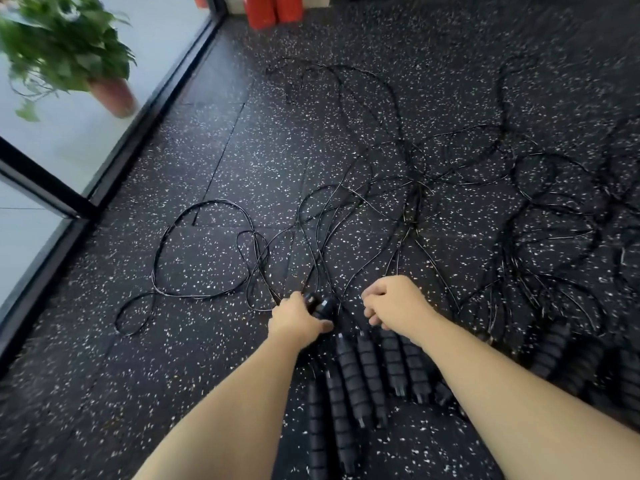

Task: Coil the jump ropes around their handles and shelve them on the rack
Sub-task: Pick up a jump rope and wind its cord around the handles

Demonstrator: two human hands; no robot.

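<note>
Nearest to me, at the bottom centre of the frame, a row of black ribbed handles (pixel 363 368) lies side by side on the speckled floor (pixel 173 375), their narrow ends pointing different ways. More handles of the same kind sit blurred at the lower right (pixel 554 348). Both my bare forearms reach up from the bottom edge. My left hand (pixel 296 318), just left of centre, has its fingers (pixel 325 326) wrapped round a pair of handles (pixel 320 303) held together, with their glossy caps poking out above the knuckles. My right hand (pixel 394 301) is just beside it, over the top of the row, with its fingers (pixel 373 319) curled under. I cannot tell whether they have hold of a cord or of nothing. From the handles the thin black cords (pixel 408 188) fan out across the middle of the frame in a loose tangle, crossing one another many times and thickening into a denser mass towards the right edge. One cord swings out to the left in a wide loop (pixel 162 244) that lies flat on the floor. Along the left side a black frame (pixel 114 161) borders glass panels running diagonally up the picture. In the upper left corner stands a leafy plant (pixel 62 39) in a reddish pot (pixel 114 97). At the top centre, red shapes (pixel 273 8) are cut off by the frame edge.
</note>
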